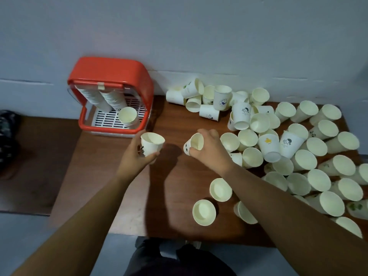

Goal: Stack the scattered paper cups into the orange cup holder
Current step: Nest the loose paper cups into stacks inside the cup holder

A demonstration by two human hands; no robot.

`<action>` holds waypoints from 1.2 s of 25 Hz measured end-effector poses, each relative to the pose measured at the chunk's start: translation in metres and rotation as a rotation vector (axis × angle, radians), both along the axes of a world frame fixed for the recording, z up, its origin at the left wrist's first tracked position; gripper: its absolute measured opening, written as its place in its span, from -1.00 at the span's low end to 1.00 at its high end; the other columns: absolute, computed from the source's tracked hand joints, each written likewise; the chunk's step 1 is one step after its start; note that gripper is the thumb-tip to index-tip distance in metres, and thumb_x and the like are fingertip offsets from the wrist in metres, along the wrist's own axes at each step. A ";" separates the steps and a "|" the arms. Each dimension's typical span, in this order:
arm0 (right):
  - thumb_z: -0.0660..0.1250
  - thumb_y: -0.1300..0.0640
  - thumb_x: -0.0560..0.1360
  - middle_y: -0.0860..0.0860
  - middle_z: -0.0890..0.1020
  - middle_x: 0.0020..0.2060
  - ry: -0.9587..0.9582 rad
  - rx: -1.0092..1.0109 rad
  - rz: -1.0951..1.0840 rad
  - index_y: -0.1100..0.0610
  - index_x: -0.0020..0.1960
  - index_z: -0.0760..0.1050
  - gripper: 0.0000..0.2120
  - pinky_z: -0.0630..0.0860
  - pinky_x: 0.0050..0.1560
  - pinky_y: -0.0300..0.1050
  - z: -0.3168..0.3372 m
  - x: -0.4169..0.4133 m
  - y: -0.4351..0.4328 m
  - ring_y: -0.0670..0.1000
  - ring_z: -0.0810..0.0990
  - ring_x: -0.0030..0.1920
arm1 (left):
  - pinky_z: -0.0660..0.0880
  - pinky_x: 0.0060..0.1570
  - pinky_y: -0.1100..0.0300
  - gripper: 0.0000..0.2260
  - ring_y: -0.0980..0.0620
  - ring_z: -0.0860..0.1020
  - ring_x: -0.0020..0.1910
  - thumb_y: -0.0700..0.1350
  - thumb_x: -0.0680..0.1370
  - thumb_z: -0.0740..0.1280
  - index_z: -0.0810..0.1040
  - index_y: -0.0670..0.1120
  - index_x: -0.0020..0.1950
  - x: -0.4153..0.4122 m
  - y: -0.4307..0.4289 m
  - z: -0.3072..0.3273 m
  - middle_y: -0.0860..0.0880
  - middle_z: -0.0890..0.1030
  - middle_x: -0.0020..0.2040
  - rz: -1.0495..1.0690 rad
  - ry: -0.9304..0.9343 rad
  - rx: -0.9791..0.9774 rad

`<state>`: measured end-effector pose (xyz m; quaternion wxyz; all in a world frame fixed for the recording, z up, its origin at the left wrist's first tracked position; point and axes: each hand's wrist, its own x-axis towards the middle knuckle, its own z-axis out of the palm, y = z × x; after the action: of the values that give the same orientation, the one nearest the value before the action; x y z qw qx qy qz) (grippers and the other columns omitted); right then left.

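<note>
The left hand (137, 154) is wrapped around a cup (151, 144) at mid-frame, mouth up and tipped a little to the right, just below the holder (110, 92) in the upper left. The right hand (209, 150) is curled over a second cup (194, 144) at the centre, thumb under it and fingers across the far side, at the left edge of the pile (288, 148) that fills the right half of the counter (111, 176).

The step looks like nesting one cup into the other, or carrying both to the holder. Two leaning stacks (103, 99) already sit under the lid, and a short stack (128, 117) stands on the white grate at the right front. Paper walls crush easily, so a light grip near the rim should serve best, with the cups lined up mouth to base before pushing home.

There is bare wood between the hands and down the middle toward the lower edge, good room for moving. Two loose cups (212, 201) stand mouth up near the right forearm and could be knocked. The counter's front edge is near them, and the holder's red frame leaves a narrow way in.
</note>
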<state>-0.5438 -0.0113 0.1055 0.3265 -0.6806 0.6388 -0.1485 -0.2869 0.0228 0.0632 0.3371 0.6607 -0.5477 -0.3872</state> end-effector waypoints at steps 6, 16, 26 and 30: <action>0.44 -0.02 0.35 -0.01 0.43 0.29 -0.092 -0.071 0.039 0.03 0.42 0.35 -0.33 0.40 0.26 -0.08 0.030 0.079 -0.038 0.00 0.43 0.27 | 0.46 -0.03 0.45 -0.42 0.13 0.52 0.14 -0.18 0.42 0.55 0.32 0.04 0.30 0.068 -0.033 0.048 0.10 0.49 0.19 0.231 0.057 -0.169; 0.47 0.01 0.36 -0.03 0.51 0.20 -0.145 -0.083 -0.106 0.08 0.35 0.41 -0.40 0.48 0.18 -0.10 0.021 0.158 -0.076 -0.06 0.49 0.17 | 0.54 0.05 0.23 -0.38 0.12 0.49 0.18 -0.13 0.36 0.58 0.38 0.00 0.33 0.133 -0.109 0.031 0.07 0.47 0.24 0.153 0.079 -0.164; 0.43 0.15 0.40 -0.09 0.50 -0.02 -0.115 -0.135 -0.273 0.14 0.18 0.48 -0.63 0.32 -0.23 -0.53 0.022 0.197 -0.086 -0.11 0.48 -0.05 | 0.42 0.15 0.16 -0.38 0.01 0.48 0.22 -0.05 0.36 0.59 0.43 -0.03 0.36 0.153 -0.144 -0.033 -0.02 0.53 0.24 -0.272 -0.145 -0.091; 0.44 0.08 0.38 -0.06 0.45 0.13 -0.110 -0.149 -0.236 0.05 0.30 0.42 -0.49 0.28 -0.06 -0.48 0.017 0.213 -0.087 -0.12 0.43 0.08 | 0.47 0.23 -0.01 -0.35 0.03 0.50 0.22 -0.04 0.35 0.59 0.42 0.00 0.38 0.168 -0.150 -0.047 0.02 0.55 0.25 -0.407 -0.131 -0.052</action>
<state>-0.3312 -0.0983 0.1221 0.2897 -0.6140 0.6828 -0.2700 -0.1185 -0.1273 0.0161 0.2324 0.5513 -0.7004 -0.3891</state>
